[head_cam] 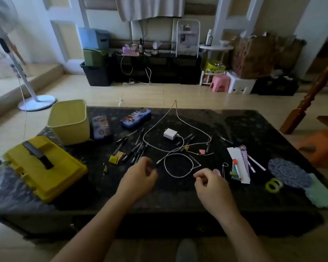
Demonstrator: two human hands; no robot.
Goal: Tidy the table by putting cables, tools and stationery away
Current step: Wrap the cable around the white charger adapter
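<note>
A white cable [178, 161] lies in loops at the middle of the dark table [254, 129], running to a white charger [170, 134]. Several dark pens [138, 150] are scattered left of it and a few more lie to the right of the charger. My left hand [140, 176] hovers just left of the cable's near loop, its fingers loosely curled and holding nothing. My right hand [210, 184] hovers just right of that loop, also loosely curled and without anything in it. Markers and paper [240, 165] lie to the right.
A yellow toolbox [44, 167] sits shut at the near left, with a yellow bin [70, 121] behind it. Two blue pencil cases [121, 121] lie at the back. A tape roll [274, 184], a round mat [290, 173] and a green cloth [322, 193] are at the right edge.
</note>
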